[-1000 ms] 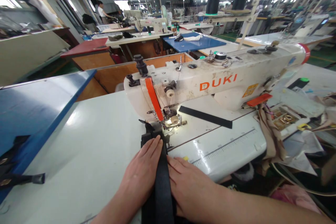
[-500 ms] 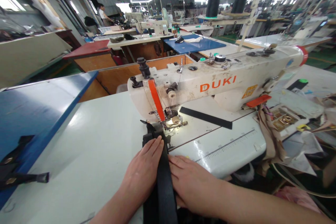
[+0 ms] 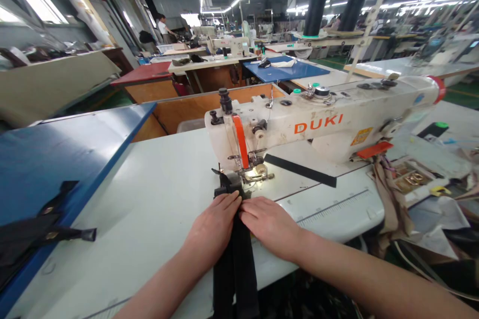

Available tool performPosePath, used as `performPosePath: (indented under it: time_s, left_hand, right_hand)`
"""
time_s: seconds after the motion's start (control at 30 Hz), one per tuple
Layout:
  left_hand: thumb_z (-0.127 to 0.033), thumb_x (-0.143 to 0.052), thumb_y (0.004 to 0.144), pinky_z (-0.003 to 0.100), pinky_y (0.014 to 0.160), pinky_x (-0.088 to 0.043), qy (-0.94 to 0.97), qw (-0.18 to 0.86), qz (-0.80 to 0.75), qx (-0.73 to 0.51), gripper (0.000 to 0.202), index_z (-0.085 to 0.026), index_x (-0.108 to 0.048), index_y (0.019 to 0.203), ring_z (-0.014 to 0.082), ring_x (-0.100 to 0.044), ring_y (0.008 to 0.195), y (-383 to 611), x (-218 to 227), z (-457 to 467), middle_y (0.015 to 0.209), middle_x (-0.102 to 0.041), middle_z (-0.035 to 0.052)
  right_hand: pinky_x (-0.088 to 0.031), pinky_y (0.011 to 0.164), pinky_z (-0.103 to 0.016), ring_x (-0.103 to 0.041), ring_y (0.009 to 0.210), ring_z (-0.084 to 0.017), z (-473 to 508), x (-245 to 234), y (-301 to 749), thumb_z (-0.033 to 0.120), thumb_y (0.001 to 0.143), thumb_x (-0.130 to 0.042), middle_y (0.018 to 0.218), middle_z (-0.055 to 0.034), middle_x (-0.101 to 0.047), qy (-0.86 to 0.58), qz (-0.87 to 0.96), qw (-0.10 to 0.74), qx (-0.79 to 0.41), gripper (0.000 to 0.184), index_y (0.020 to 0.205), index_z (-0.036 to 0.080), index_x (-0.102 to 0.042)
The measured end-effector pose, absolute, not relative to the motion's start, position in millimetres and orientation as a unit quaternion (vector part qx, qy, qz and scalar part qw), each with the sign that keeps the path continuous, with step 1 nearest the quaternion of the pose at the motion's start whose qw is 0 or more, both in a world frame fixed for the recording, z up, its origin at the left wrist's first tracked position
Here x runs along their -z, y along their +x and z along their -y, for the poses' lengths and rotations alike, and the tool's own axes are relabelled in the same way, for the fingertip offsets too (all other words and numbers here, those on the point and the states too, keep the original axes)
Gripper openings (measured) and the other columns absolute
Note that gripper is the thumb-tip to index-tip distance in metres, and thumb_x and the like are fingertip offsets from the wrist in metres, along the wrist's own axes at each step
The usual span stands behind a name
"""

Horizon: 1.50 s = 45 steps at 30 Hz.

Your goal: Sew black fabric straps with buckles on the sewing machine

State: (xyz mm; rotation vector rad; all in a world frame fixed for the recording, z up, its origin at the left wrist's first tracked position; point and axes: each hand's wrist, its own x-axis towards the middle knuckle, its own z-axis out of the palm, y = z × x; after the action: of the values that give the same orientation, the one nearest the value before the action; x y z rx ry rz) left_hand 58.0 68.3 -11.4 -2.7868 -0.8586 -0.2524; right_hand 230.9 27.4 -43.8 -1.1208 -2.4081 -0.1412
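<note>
A black webbing strap point(image 3: 236, 269) runs from the table's near edge up to the presser foot point(image 3: 258, 173) of a white DUKI sewing machine point(image 3: 318, 122). My left hand point(image 3: 214, 223) lies flat on the strap's left side, fingers stretched toward the needle. My right hand point(image 3: 268, 224) lies flat on its right side, fingertips meeting the left hand's just before the foot. Both hands press the strap onto the white table point(image 3: 149, 199). A folded black strap end point(image 3: 226, 187) sits at the foot.
A loose black strip point(image 3: 301, 170) lies on the machine bed. Black straps with metal rings point(image 3: 41, 229) rest on a blue side board point(image 3: 56, 154) at left. Metal buckles in a tray point(image 3: 409, 178) and tan fabric point(image 3: 389, 199) lie at right. Thread cones point(image 3: 314, 10) stand behind.
Both hands have slid forward along the strap toward the presser foot, and the right hand's fingertips now meet the left's. The view has tilted up a little.
</note>
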Motion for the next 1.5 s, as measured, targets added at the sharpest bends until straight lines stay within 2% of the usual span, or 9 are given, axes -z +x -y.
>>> performPosePath:
  time_s: [0.2,0.5,0.73,1.17,1.33,1.5]
  left_hand:
    - [-0.01,-0.036,0.09,0.035,0.094,-0.051,-0.941,0.115,0.292,0.124,0.034,-0.004,-0.064,0.108,0.0222,-0.062,0.104,58.9,12.2,-62.0,0.112,-0.066,0.0149]
    - [-0.008,-0.032,0.091,0.036,0.097,-0.05,-0.938,0.11,0.3,0.134,0.036,-0.003,-0.065,0.106,0.0221,-0.06,0.107,72.3,17.3,-68.3,0.114,-0.065,0.0162]
    - [-0.01,-0.034,0.092,0.034,0.09,-0.053,-0.935,0.127,0.284,0.173,0.035,-0.002,-0.066,0.103,0.0226,-0.063,0.1,77.8,14.6,-74.5,0.107,-0.067,0.0166]
    - [-0.012,-0.033,0.092,0.037,0.09,-0.054,-0.934,0.102,0.295,0.173,0.035,-0.002,-0.065,0.104,0.0227,-0.064,0.099,77.8,15.4,-82.8,0.106,-0.068,0.017]
    - [-0.011,-0.034,0.091,0.037,0.09,-0.054,-0.933,0.125,0.3,0.158,0.035,-0.002,-0.065,0.104,0.0231,-0.063,0.1,79.6,15.7,-84.1,0.107,-0.068,0.0162]
    - [-0.009,-0.032,0.091,0.035,0.093,-0.052,-0.934,0.147,0.294,0.144,0.036,0.001,-0.065,0.104,0.0237,-0.063,0.102,79.4,16.7,-82.5,0.108,-0.067,0.0171]
  right_hand:
    - [-0.049,0.085,-0.032,-0.056,0.093,-0.019,-34.7,43.2,236.5,0.015,0.091,-0.048,0.099,-0.0066,-0.064,-0.347,0.91,0.211,0.083,0.013,0.09,0.012,-0.061]
    - [-0.051,0.085,-0.032,-0.059,0.092,-0.019,-45.7,41.0,250.6,0.014,0.089,-0.05,0.1,-0.0071,-0.065,-0.338,0.913,0.21,0.097,0.012,0.09,0.012,-0.062]
    - [-0.051,0.085,-0.031,-0.059,0.089,-0.018,-53.5,37.0,255.5,0.014,0.089,-0.051,0.096,-0.0059,-0.066,-0.336,0.917,0.2,0.08,0.011,0.09,0.012,-0.063]
    - [-0.049,0.087,-0.031,-0.059,0.093,-0.018,-58.3,39.0,254.7,0.015,0.092,-0.048,0.096,-0.0065,-0.065,-0.356,0.91,0.201,0.074,0.015,0.09,0.013,-0.063]
    - [-0.051,0.086,-0.032,-0.06,0.092,-0.019,-60.3,39.7,254.3,0.016,0.088,-0.055,0.096,-0.0059,-0.066,-0.359,0.91,0.197,0.068,0.011,0.092,0.012,-0.064]
    - [-0.048,0.094,-0.031,-0.059,0.101,-0.019,-60.5,41.5,255.1,0.015,0.089,-0.053,0.107,-0.0076,-0.065,-0.374,0.907,0.186,0.043,0.017,0.102,0.01,-0.064]
